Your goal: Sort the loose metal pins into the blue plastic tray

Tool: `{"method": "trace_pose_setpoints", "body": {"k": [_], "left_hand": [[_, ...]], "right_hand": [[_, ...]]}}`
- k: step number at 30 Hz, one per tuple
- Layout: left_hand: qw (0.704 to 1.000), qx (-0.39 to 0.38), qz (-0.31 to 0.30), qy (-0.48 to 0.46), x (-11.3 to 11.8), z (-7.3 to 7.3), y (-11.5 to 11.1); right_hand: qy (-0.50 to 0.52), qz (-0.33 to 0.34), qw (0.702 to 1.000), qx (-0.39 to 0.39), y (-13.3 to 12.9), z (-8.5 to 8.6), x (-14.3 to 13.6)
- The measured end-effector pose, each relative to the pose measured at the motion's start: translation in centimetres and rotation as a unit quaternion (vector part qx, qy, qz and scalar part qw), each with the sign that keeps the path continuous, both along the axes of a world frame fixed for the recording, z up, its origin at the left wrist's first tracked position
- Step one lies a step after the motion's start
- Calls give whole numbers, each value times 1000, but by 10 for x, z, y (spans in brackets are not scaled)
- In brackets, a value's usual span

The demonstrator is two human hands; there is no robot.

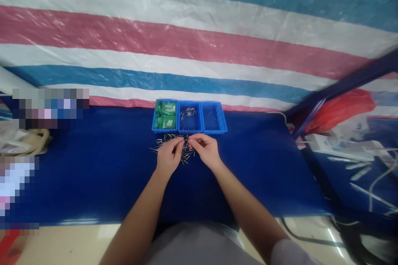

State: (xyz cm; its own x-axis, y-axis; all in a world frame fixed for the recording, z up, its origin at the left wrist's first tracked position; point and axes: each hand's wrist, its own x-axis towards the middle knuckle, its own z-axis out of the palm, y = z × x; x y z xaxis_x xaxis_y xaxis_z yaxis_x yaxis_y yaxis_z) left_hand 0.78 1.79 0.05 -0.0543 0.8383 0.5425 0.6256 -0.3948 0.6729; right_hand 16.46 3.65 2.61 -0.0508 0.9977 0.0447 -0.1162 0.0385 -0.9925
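Observation:
A pile of small dark and silver rod-like pieces (187,157) lies on the blue table, partly hidden by my hands. My left hand (170,154) is closed in a pinch over the pile's left part. Beside it my right hand (206,149) pinches too, its fingertips close to the left ones. What lies between the fingertips is too small to make out. Just behind are three blue bins: the left bin (153,126) holds green packets (168,108), the middle bin (190,131) several thin rods (188,112), the right bin (222,118) a few thin pieces.
The blue table (108,165) ends at a striped sheet (186,41) behind. A basket (43,140) stands far left. To the right are a metal frame, a red bag (342,109), a white power strip (342,147) and cables.

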Motion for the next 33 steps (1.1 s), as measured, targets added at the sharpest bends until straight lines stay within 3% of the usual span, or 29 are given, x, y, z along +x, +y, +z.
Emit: {"method": "trace_pose_setpoints", "body": {"k": [8,20,33], "left_hand": [[999,-17,1,44,-4,3,0],[1000,-2,7,0,0,-1,0],[999,-24,-8,43,-6,1,0]], "right_hand": [[-12,15,1000,9,-3,4,-1],[2,2,1000,1,0,2,0],[-40,12,998,47,-3,-2,1]]}}
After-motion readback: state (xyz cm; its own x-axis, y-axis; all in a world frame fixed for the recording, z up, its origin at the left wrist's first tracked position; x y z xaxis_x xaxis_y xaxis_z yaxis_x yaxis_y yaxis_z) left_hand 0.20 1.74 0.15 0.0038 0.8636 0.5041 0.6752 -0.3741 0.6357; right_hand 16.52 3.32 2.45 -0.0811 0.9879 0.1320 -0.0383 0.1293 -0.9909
